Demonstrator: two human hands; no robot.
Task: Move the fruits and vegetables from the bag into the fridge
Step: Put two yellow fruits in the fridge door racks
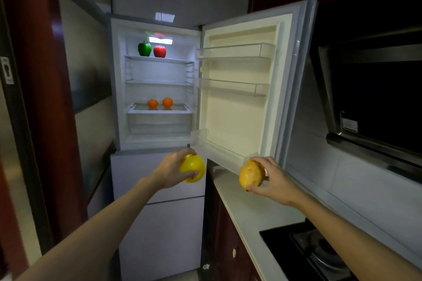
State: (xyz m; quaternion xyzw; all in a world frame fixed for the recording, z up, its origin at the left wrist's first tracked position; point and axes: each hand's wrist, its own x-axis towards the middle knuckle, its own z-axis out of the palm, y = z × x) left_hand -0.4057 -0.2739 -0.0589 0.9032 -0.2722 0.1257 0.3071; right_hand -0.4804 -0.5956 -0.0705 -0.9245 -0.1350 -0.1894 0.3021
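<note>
In front of the open fridge [117, 98], a round yellow fruit [193, 166] being gripped by the left hand [173, 167], an oval yellow fruit [251, 177] being gripped by the right hand [275, 181], pepper [144, 49], apple [159, 51], oranges [152, 103] being stored inside.

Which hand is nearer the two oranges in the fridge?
Left. The left hand is below the oranges, before the fridge; the right hand is farther right, by the door.

Dark red cabinets [228, 235] carry a pale countertop [246, 207] with a black hob [315, 255], under a range hood [376, 102].
</note>
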